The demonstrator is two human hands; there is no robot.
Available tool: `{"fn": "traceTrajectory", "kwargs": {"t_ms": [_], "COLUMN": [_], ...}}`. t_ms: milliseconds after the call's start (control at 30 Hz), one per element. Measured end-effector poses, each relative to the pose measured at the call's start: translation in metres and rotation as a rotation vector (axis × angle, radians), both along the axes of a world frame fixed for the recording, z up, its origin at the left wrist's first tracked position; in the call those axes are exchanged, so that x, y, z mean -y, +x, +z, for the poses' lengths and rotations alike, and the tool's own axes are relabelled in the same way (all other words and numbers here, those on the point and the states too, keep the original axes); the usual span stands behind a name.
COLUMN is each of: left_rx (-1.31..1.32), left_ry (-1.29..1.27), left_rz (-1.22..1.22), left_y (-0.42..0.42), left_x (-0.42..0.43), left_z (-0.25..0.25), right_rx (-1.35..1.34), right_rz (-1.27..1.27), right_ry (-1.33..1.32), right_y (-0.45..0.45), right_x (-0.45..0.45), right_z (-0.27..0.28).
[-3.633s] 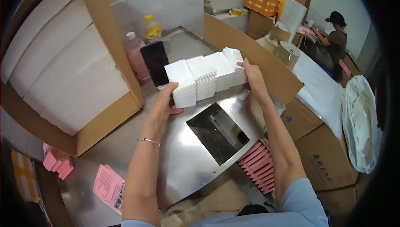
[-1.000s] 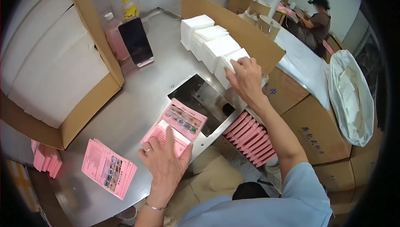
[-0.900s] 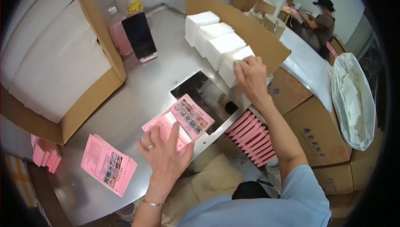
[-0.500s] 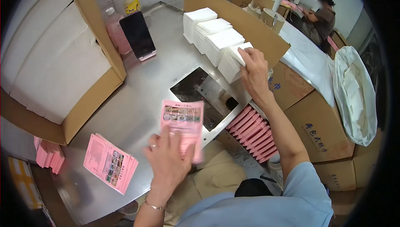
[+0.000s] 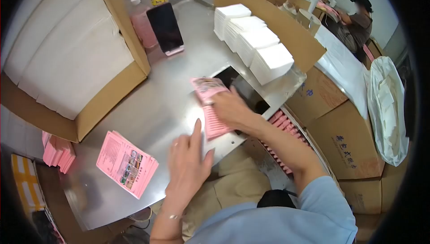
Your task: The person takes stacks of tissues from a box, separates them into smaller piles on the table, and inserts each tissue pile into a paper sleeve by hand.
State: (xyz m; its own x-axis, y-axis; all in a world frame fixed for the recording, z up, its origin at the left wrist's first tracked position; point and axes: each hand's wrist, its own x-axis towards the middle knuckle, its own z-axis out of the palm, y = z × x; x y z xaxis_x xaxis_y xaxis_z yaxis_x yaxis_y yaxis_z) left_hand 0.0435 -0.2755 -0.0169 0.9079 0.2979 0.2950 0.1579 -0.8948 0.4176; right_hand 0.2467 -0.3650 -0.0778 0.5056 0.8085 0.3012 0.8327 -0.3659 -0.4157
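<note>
My right hand (image 5: 230,109) lies over a pink printed packet (image 5: 215,125) beside the dark glass panel (image 5: 251,94). Its fingers are curled onto the packet near its folded, printed upper part; the fingertips are partly hidden and blurred. Below the hand, the packet shows a ribbed, layered surface. Close by on the near side, my left hand (image 5: 186,165) is held with fingers stretched out and nothing in them. Four piles of white folded napkins (image 5: 271,62) stand in a row beyond the panel. To the left lies a stack of pink printed packets (image 5: 127,163).
A large open carton (image 5: 112,100) of white napkins stands at the left. Behind are a phone (image 5: 165,28) on a stand and two bottles. A cardboard strip (image 5: 273,18) borders the napkins. More pink packets (image 5: 286,136) sit below the table edge. Another person works at the back right.
My right hand has left the white napkins and come down onto the pink packet. My left hand has let go of that packet, which now lies farther up the table.
</note>
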Motion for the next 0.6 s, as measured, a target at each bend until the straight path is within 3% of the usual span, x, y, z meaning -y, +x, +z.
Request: {"fn": "traceTrajectory", "kwargs": {"t_ms": [33,100,167,200,233,267,367,500,567,600], "left_rx": [0.0,0.084,0.213,0.279,0.32,0.351,-0.025,-0.189,-0.014,0.029], "left_ry": [-0.131,-0.143,-0.059,-0.039,0.034,0.09,0.199,0.152,0.413,-0.045], "left_rz": [-0.012,-0.027,-0.111,0.024,0.194,0.367,0.75,0.548,0.455,0.392], "left_y": [-0.011,-0.025,-0.034,-0.042,-0.059,-0.076,-0.121,-0.12,-0.119,-0.1], "left_x": [-0.01,-0.018,-0.021,-0.026,-0.038,-0.05,-0.089,-0.095,-0.102,-0.087], "left_z": [0.001,-0.006,-0.012,-0.006,-0.003,-0.001,-0.019,-0.022,-0.03,-0.01], "right_rx": [0.0,-0.105,0.103,0.101,0.291,0.447,0.683,0.653,0.547,0.547], "right_rz": [-0.006,-0.206,-0.089,-0.131,-0.068,-0.154,-0.572,-0.561,-0.572,-0.552], "right_ry": [0.051,-0.215,-0.352,-0.432,-0.039,0.183,0.096,0.088,0.074,0.141], "right_y": [0.015,0.03,0.023,0.009,0.009,0.014,0.051,0.088,0.08,0.082], "right_x": [0.017,0.026,0.04,0.042,0.051,0.057,0.079,0.087,0.092,0.093], "right_z": [-0.001,0.004,0.005,0.03,0.031,0.047,0.074,0.056,0.046,0.047]}}
